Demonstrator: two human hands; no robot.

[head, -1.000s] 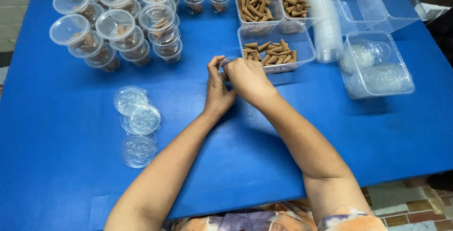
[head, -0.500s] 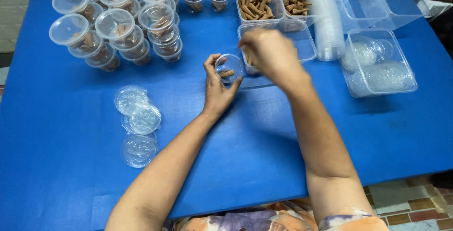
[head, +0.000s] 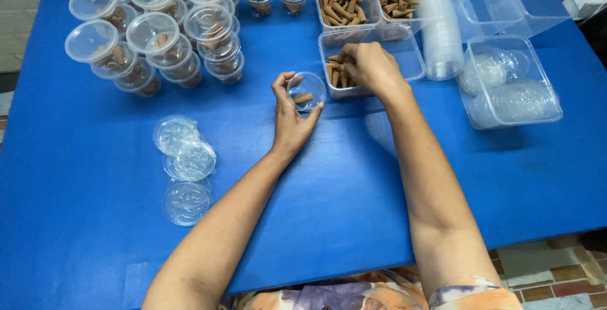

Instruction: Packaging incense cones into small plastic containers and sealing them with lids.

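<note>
Since half a second ago my right hand (head: 370,66) has dipped into the tray (head: 411,57), fingers closing on brown cones (head: 335,73); my left hand (head: 292,117) grips the small cup (head: 306,90), awaiting filling.

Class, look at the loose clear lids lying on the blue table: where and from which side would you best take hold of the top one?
Probably by its thin rim: the top lid lies flat, overlapping others, so pinch its free edge from above.
</note>
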